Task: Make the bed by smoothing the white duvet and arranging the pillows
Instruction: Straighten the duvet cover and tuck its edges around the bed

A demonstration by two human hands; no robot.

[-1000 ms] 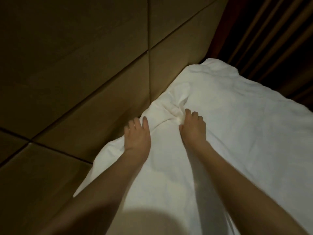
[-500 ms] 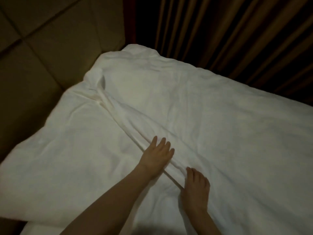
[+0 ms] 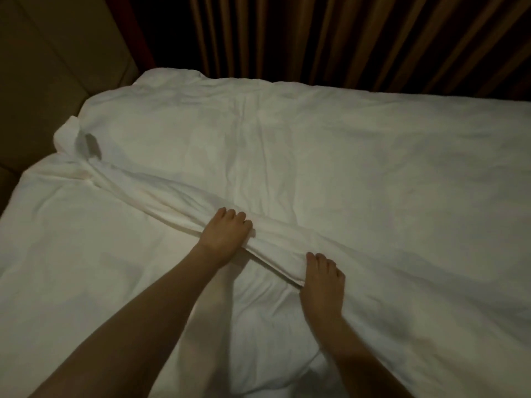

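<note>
The white duvet (image 3: 359, 156) covers the bed almost edge to edge. A thick folded ridge of the duvet (image 3: 149, 193) runs diagonally from the far left toward the near middle. My left hand (image 3: 225, 235) sits on this ridge with its fingers curled over the fold and grips it. My right hand (image 3: 323, 281) lies a little lower and to the right on the same ridge, fingers curled over the top and thumb at the fold's near edge. I cannot tell any pillow apart from the white bedding.
A tan padded headboard (image 3: 57, 53) stands along the left side. Brown pleated curtains (image 3: 330, 38) hang right behind the bed's far edge. A dark red strip (image 3: 135, 33) separates the two.
The view has swung right from the headboard to the bed. Both hands slid down the ridge toward me, and their fingers went from flat to curled over the fold.
</note>
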